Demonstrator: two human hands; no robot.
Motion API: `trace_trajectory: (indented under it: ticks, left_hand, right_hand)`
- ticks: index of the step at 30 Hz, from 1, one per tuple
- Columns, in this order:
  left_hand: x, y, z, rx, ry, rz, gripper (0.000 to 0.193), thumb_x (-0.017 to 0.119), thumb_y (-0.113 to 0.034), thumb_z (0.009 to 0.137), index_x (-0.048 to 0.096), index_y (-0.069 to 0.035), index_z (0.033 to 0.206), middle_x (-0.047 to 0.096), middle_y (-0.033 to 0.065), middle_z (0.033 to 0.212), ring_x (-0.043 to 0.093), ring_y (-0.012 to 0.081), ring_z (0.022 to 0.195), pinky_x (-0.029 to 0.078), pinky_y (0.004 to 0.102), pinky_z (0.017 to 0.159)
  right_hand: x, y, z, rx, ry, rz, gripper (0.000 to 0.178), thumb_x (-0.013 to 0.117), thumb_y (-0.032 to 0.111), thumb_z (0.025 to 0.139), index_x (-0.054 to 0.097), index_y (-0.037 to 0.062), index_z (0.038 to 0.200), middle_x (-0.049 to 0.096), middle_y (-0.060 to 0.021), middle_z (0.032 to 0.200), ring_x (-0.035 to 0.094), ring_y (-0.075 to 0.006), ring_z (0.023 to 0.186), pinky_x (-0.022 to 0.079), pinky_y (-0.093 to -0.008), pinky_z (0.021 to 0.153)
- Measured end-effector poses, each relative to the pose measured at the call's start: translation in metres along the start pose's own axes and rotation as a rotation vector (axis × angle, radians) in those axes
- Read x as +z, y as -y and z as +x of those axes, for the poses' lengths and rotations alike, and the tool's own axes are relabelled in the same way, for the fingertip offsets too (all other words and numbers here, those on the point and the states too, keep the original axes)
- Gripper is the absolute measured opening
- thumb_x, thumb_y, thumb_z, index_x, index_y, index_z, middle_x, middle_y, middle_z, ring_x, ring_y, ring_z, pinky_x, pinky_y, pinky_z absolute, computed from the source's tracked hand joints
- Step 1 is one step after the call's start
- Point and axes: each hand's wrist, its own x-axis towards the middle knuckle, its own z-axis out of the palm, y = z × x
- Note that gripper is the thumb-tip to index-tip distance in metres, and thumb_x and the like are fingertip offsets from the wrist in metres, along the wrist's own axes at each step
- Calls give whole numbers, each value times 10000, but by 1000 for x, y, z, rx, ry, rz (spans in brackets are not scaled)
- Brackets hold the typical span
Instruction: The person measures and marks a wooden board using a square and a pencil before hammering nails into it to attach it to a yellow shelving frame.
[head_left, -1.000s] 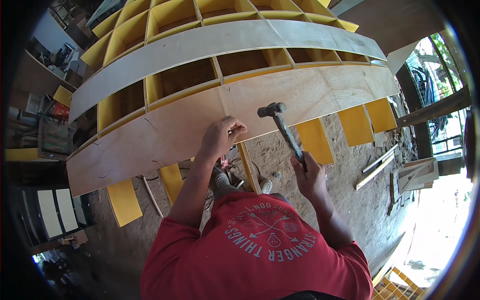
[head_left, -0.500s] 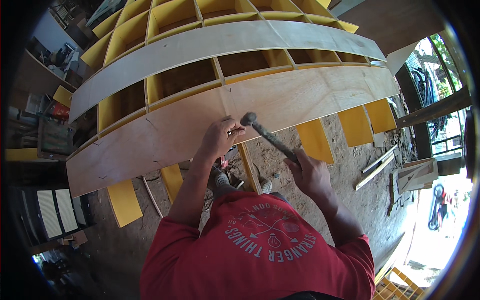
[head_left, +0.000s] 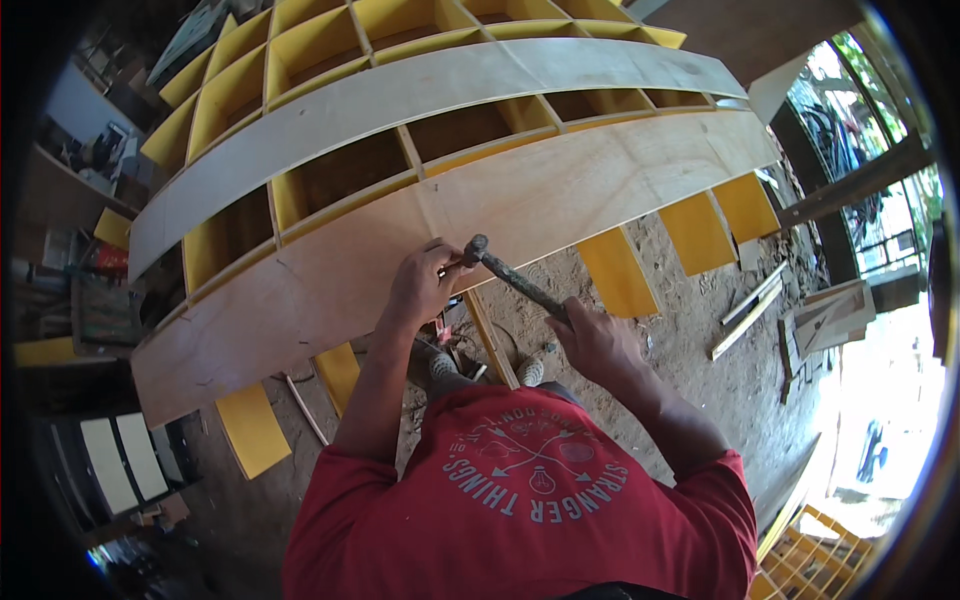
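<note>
My right hand (head_left: 600,345) is wrapped round the handle of a hammer (head_left: 520,287), whose dark head is right beside my left fingertips. My left hand (head_left: 422,285) is closed in a pinch at the near edge of a long pale plywood strip (head_left: 350,250). What sits between those fingers is too small to make out. Several thin nails (head_left: 284,265) stick up from the strip, some leaning. Under it lies a frame of yellow-faced compartments (head_left: 330,50), with a second pale strip (head_left: 420,88) lying across it farther off.
Yellow panels (head_left: 252,430) jut toward me from under the near strip. A narrow wooden piece (head_left: 490,340) runs down between my feet. Wood offcuts (head_left: 830,318) and sticks (head_left: 748,312) lie on the dirt floor at the right. A yellow lattice (head_left: 815,560) is at the lower right.
The hammer head has come slightly closer to my left fingertips. My left hand keeps its pinch at the same part of the strip. The whole view has shifted a little.
</note>
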Motion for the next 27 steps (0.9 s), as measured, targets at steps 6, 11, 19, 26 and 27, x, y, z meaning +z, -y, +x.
trace_trajectory:
  ticks: [6,11,19,26,27]
  left_hand:
    - [-3,-3,6,308,-108,-49,172,775,-60,919,739,-15,1081,737,118,991,703,253,795,552,365,736]
    - [5,-15,-13,-99,-141,-918,295,629,-100,962,676,-13,1241,682,70,958,576,125,698,479,264,657]
    - [118,-128,-3,-552,-28,-1769,379,473,-130,1115,536,0,1465,708,169,1321,692,291,1242,547,457,1095]
    - [220,-173,21,-480,-85,-1695,388,453,-139,1147,449,17,1502,596,201,1490,619,297,1369,505,460,1196]
    - [233,-180,24,-486,-109,-1655,442,467,-159,1143,424,16,1546,602,193,1489,610,298,1373,499,446,1188]
  right_hand:
    - [1,0,-9,0,-217,342,335,712,386,1046,609,67,1054,645,-178,656,690,-418,621,524,-520,563]
    - [-1,5,-16,252,-258,678,292,842,270,963,667,42,1012,590,-40,649,577,-166,564,490,-352,587]
    - [-12,-45,-12,283,-252,977,313,905,200,882,689,51,1052,655,-12,784,565,-89,646,488,-292,621]
    - [-28,-142,-16,103,-293,914,296,880,134,849,691,50,1060,696,-49,789,573,-109,587,477,-315,560]
    - [-39,-154,-19,142,-225,884,281,865,128,860,695,58,1073,688,-39,767,565,-111,577,471,-319,552]
